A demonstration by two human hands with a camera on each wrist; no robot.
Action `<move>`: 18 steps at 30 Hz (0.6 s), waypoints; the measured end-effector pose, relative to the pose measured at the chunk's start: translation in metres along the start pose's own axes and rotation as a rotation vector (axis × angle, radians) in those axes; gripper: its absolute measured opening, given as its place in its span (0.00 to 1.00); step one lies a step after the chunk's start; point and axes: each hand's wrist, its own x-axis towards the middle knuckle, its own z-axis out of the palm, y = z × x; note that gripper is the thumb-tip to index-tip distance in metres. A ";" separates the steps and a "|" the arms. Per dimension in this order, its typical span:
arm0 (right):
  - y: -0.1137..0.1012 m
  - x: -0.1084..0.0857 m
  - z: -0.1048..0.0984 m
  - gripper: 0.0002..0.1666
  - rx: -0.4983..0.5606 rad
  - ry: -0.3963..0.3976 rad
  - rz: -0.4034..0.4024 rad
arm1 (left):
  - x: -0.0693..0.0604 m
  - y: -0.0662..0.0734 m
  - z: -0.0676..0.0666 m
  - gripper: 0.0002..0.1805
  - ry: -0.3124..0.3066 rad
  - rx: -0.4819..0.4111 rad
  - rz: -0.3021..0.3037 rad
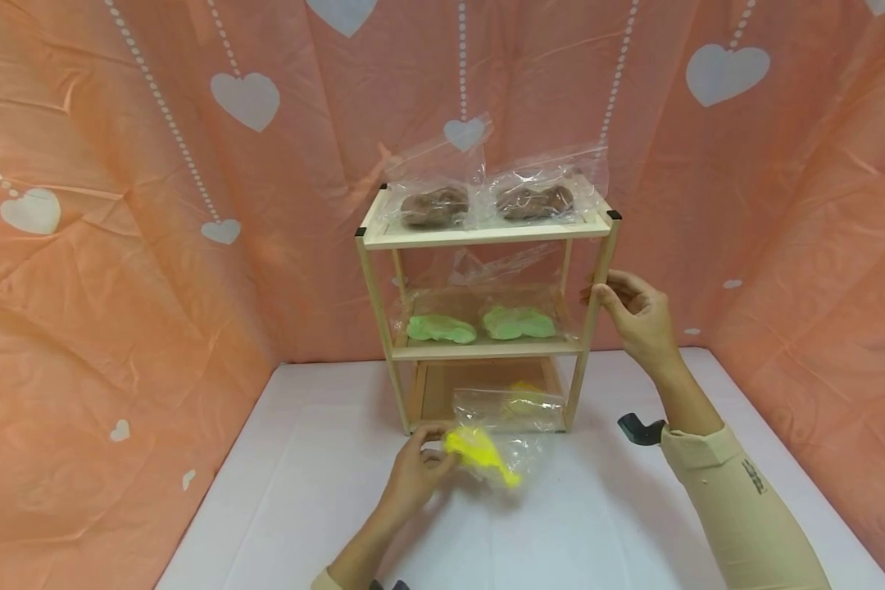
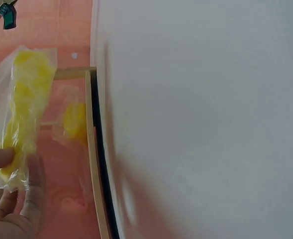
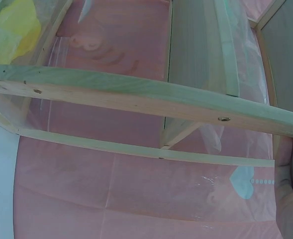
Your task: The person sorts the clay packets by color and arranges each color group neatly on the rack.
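My left hand [image 1: 413,477] pinches the near-left end of a clear plastic bag with a soft bright yellow lump [image 1: 479,452] inside. In the left wrist view this yellow bag [image 2: 33,89] hangs between thumb and fingers, in front of the rack. Another bagged yellow lump [image 1: 525,397] lies on the bottom tier, partly hidden behind the held bag. My right hand [image 1: 640,324] grips the front right post of the small wooden rack [image 1: 487,353], at about middle-tier height. At the right edge of the right wrist view, only part of that hand [image 3: 291,199] shows.
Two clear bags with brown lumps [image 1: 435,206] lie on the rack's top tier. Two bagged light green lumps [image 1: 519,322] are on the middle tier. The rack stands on a white table [image 1: 317,492], with a pink heart-patterned cloth [image 1: 302,205] behind and beside it.
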 end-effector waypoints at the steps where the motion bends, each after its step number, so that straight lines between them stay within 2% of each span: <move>1: 0.000 0.000 0.000 0.13 0.002 0.001 -0.001 | 0.001 -0.001 0.000 0.25 0.011 -0.009 -0.006; 12: 0.000 0.000 -0.002 0.13 0.013 0.007 -0.004 | 0.010 -0.008 -0.008 0.29 0.107 -0.031 -0.041; 18: 0.000 0.000 -0.001 0.13 0.007 -0.002 -0.007 | 0.015 -0.008 -0.010 0.29 0.170 -0.116 -0.129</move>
